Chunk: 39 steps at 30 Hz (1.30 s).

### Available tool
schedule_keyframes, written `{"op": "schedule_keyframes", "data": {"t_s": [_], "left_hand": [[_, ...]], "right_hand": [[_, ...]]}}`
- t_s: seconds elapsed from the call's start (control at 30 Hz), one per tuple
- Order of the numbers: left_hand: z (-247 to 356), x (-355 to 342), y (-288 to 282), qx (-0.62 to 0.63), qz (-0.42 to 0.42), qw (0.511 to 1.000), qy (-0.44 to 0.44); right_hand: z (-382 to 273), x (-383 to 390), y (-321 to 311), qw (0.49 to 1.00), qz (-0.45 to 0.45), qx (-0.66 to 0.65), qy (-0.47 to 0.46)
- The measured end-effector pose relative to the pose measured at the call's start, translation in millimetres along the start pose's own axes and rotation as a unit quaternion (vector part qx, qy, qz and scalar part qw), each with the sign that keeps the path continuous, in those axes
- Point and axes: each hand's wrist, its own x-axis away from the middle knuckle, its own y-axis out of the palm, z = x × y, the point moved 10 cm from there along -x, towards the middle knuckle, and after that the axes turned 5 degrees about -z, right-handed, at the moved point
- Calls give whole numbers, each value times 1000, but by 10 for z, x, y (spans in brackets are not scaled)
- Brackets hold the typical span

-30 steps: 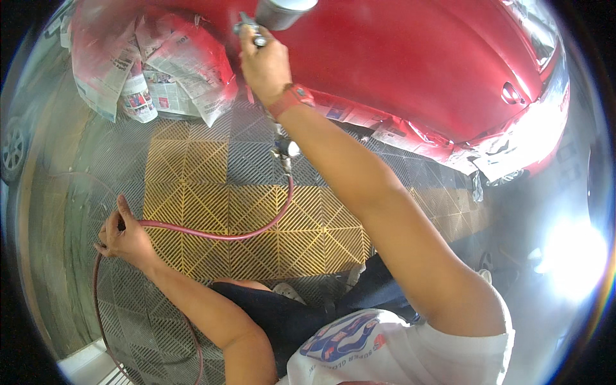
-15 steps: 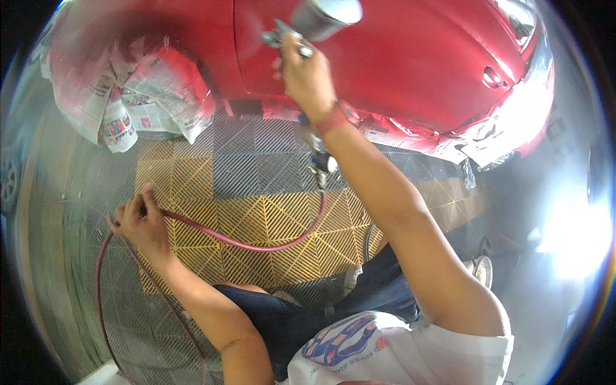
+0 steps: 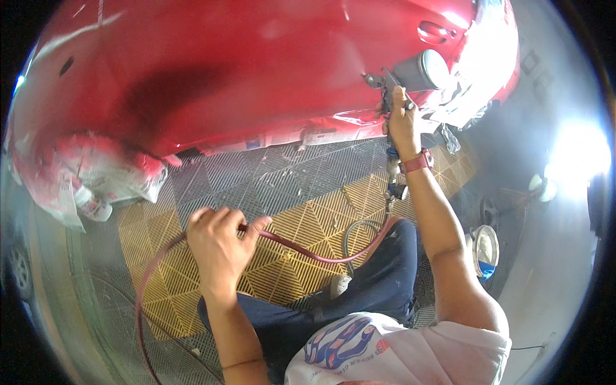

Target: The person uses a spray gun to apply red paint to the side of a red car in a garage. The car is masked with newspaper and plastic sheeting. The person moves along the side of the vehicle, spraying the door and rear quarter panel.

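My right hand is closed around the handle of a spray gun with a grey cup on top. The gun's nozzle is close to the lower part of a glossy red car side, left of and below the door handle. Under the grip hang fittings with a small round gauge, joined to a dark red hose. Lower left, my left hand has its fingers curled over that hose, which runs through it and loops down toward the floor. The trigger is partly hidden by my fingers.
Newspaper sheets dusted with red cover the wheel area on the left; more masking lines the car's lower edge. Yellow and grey slatted tiles form the floor. An opened can stands right of my arm. A bright lamp glares at far right.
The spray gun and my right hand have moved right along the car, toward the door handle. My left hand has come rightward with the hose. The view has shifted too.
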Motion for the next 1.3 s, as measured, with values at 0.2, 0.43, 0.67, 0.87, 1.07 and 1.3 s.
{"op": "schedule_keyframes", "data": {"t_s": [0.2,0.43,0.67,0.87,1.07,1.3], "left_hand": [[1082,-136,480,44,-82,993,75],[1828,-282,738,52,-119,986,103],[1998,-313,723,51,-131,986,92],[1825,-262,447,30,-89,994,51],[1093,131,3,3,-41,999,-28],[171,897,-557,-11,-20,996,-85]], "right_hand": [[305,-396,-1229,999,31,20,-3],[910,-942,-2522,996,75,28,45],[1213,-1420,-3277,986,156,39,39],[1215,-1691,-3895,949,293,77,82],[727,-1351,-2663,982,182,-52,8],[61,-584,-869,997,36,-51,35]]}}
